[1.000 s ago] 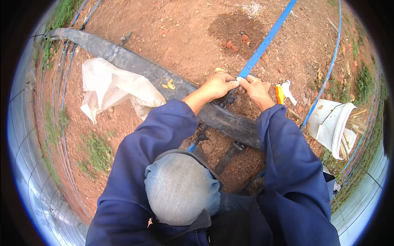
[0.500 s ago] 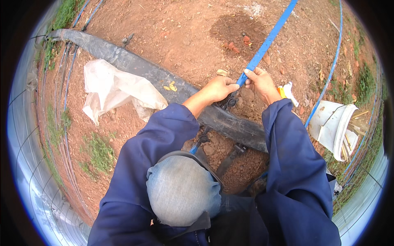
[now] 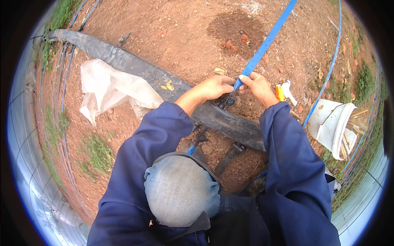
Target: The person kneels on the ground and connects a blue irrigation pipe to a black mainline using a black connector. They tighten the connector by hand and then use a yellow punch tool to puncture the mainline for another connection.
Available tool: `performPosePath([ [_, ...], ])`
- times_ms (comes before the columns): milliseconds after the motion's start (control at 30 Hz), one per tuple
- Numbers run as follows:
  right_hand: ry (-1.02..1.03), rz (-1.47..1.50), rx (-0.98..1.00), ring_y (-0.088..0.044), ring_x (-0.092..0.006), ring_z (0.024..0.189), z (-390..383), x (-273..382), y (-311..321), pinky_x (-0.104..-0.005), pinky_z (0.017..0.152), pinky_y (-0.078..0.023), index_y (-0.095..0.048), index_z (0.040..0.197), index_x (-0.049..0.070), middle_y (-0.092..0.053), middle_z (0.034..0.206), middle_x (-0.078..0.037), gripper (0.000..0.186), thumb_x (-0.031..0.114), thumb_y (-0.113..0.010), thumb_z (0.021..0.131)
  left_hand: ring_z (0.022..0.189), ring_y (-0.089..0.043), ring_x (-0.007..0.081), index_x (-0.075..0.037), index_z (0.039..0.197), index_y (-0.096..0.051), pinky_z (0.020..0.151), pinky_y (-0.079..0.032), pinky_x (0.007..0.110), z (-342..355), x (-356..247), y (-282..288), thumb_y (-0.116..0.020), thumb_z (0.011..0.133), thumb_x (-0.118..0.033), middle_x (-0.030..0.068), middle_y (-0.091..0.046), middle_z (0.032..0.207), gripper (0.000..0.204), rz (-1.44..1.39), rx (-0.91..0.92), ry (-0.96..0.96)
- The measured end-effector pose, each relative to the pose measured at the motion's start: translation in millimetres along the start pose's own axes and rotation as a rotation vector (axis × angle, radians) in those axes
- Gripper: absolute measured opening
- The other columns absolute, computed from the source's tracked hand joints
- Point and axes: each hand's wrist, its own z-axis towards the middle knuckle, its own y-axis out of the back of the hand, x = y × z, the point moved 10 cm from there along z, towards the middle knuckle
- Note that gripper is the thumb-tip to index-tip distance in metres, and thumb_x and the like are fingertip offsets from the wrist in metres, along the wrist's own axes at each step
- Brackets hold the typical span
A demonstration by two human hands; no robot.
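A blue flat hose [image 3: 267, 44] runs down from the far edge, and its near end lies between my two hands. My left hand [image 3: 211, 88] pinches that end from the left, thumb and fingers pressed together. On the other side my right hand [image 3: 257, 87] grips the hose, its thumb lying on the blue surface. Just below the fingertips sits a black connector fitting [image 3: 228, 101] on the wide black flat pipe [image 3: 230, 123]. The fingers partly hide the hose's very end, so I cannot tell whether it touches the fitting.
A crumpled translucent plastic sheet [image 3: 115, 86] lies left of the pipe. On the right are a white and orange tool [image 3: 288, 92] and a tipped white bucket [image 3: 328, 121] holding sticks. Another blue hose [image 3: 328, 78] runs beside the bucket. My denim-covered knee [image 3: 182, 190] is below.
Both hands have shifted slightly left and toward the fitting with the end of the blue hose. The grip on the hose stays, and the whole view has moved a little.
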Motion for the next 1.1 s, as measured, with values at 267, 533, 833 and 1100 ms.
performPosePath([
  [267, 0.007, -0.011, -0.059, -0.067, -0.0123, 0.07, -8, -8, 1, -0.0282, 0.065, -0.061, -0.068, 0.104, 0.002, -0.072, 0.087, -0.007, 0.022, 0.023, -0.069, 0.098, 0.1, -0.065, 0.0165, 0.001, 0.121, -0.068, 0.087, -0.049, 0.033, -1, -6, 4, -0.064, 0.095, -0.023, 0.0101, -0.072, 0.107, 0.036, 0.483, 0.002, 0.075],
  [533, 0.04, 0.009, -0.041, -0.067, -0.0113, 0.068, -7, -10, -7, -0.027, 0.064, -0.059, -0.068, 0.101, 0.003, -0.072, 0.086, -0.006, 0.021, 0.023, -0.069, 0.098, 0.085, -0.06, 0.0142, 0.0, 0.112, -0.071, 0.076, -0.048, 0.032, 0, 3, 8, -0.069, 0.095, -0.024, 0.0066, -0.068, 0.09, 0.03, 0.438, -0.079, 0.155],
  [833, 0.058, -0.022, -0.065, -0.066, -0.0113, 0.067, -5, -16, -5, -0.0259, 0.062, -0.057, -0.068, 0.1, 0.002, -0.07, 0.082, -0.005, 0.019, 0.022, -0.068, 0.098, 0.085, -0.059, 0.0142, 0.001, 0.111, -0.07, 0.074, -0.047, 0.034, 3, 1, 1, -0.068, 0.096, -0.031, 0.0056, -0.067, 0.091, 0.035, 0.406, 0.004, 0.184],
  [1100, 0.063, 0.062, -0.06, -0.064, -0.0107, 0.071, -5, -18, -11, -0.027, 0.065, -0.056, -0.066, 0.098, 0.003, -0.066, 0.079, -0.001, 0.018, 0.021, -0.067, 0.099, 0.087, -0.059, 0.0134, 0.0, 0.108, -0.07, 0.076, -0.047, 0.032, 3, 3, 2, -0.07, 0.096, -0.03, 0.0044, -0.068, 0.093, 0.032, 0.284, -0.012, 0.165],
])
